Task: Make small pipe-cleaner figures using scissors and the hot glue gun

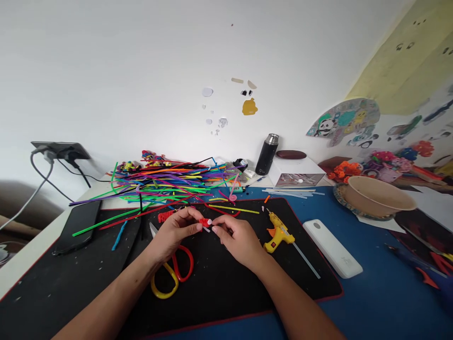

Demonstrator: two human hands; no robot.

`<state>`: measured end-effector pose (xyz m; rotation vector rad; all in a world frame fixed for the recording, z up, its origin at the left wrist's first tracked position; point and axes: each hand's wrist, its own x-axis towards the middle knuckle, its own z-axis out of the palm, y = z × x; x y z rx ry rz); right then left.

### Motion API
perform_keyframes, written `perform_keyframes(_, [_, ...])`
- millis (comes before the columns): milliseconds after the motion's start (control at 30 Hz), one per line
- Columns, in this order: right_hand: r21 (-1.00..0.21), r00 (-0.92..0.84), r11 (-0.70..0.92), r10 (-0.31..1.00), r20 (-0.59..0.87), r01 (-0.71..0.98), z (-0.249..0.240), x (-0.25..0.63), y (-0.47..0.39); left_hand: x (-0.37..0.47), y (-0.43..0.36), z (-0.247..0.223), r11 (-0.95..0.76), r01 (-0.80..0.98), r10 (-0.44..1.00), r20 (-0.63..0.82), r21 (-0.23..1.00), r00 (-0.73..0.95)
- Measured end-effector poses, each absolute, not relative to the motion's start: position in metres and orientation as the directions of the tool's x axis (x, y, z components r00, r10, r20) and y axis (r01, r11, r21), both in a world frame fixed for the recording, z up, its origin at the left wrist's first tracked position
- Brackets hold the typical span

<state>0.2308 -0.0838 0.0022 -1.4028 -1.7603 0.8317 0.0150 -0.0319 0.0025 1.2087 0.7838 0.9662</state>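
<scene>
Between my two hands is a small red fuzzy piece (204,222), which looks like coiled pipe cleaner, with a white tip at its right end. My left hand (177,231) pinches the red part between thumb and fingers. At the white tip, the thumb and fingertips of my right hand (238,237) are pressed together; whatever they grip is too small to make out. Scissors (165,282) with red and yellow handles lie partly under my left hand. Another red fuzzy coil (164,216) rests behind that hand. A yellow glue gun (279,232) with a glue stick lies right of my right hand.
Many coloured pipe cleaners (170,177) are heaped along the wall. A phone (78,226) lies at left on the black mat (219,293). A white power bank (332,248), a black flask (266,155), a white box (295,170) and a beige bowl (380,193) stand or lie rightward.
</scene>
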Motion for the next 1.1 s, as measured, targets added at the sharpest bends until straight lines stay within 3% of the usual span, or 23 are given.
perform_keyframes(400, [-0.847,-0.181,0.231,0.970,0.162,0.480,0.0069,0.2288,-0.0862,0.0150,-0.0326,0.0011,0.032,-0.064,0.903,-0.002,0.997,0.431])
perform_keyframes(633, [-0.884,-0.167,0.209,0.974,0.152,0.418,0.0093,0.2293,-0.0871,0.0135,-0.0300,0.0003,0.093,-0.152,0.919,-0.026,0.984,0.393])
perform_keyframes(933, [-0.982,0.054,0.121,0.990,0.130,0.146,0.0071,0.2366,-0.0815,0.0094,-0.0276,-0.0028,0.145,-0.220,0.918,-0.049,0.965,0.393])
perform_keyframes(1100, [-0.993,-0.036,0.068,0.997,0.065,0.100,0.0048,0.2357,-0.0794,0.0098,-0.0272,-0.0016,0.142,-0.224,0.917,-0.043,0.964,0.397])
